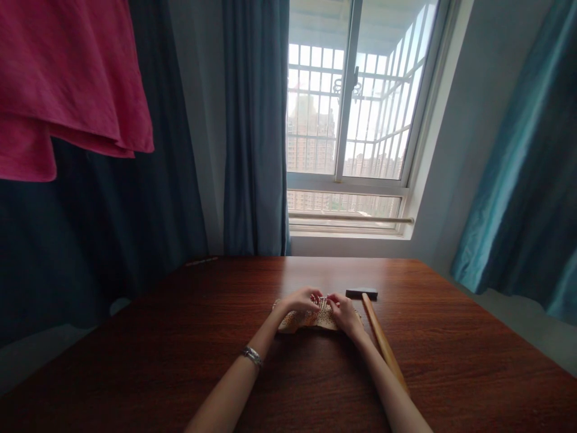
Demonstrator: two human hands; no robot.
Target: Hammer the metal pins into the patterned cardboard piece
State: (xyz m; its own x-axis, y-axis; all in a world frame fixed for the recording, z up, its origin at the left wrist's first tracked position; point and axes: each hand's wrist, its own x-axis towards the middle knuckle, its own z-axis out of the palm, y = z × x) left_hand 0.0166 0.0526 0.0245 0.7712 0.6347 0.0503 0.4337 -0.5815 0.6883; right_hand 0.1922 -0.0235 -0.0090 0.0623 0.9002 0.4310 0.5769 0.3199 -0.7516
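Note:
A pale, uneven piece dotted with many dark spots or holes (311, 320) lies on the table under my hands. My left hand (306, 299) rests over its left part, fingers curled in toward the middle with the tips close together. From the other side, my right hand (343, 310) reaches over its right part, thumb and finger pinched. The fingertips of both hands nearly meet above a row of thin dark upright lines (323, 302). Whatever sits between the fingers is too small to make out. A hammer (383, 334) lies just right of my right hand, its wooden handle partly behind my forearm.
The brown wooden table (180, 361) spreads out on both sides. Beyond its far edge are a barred window (347, 150) and a blue curtain (255, 132). A pink cloth (76, 78) hangs at the upper left. Something thin (201, 261) lies at the far left edge.

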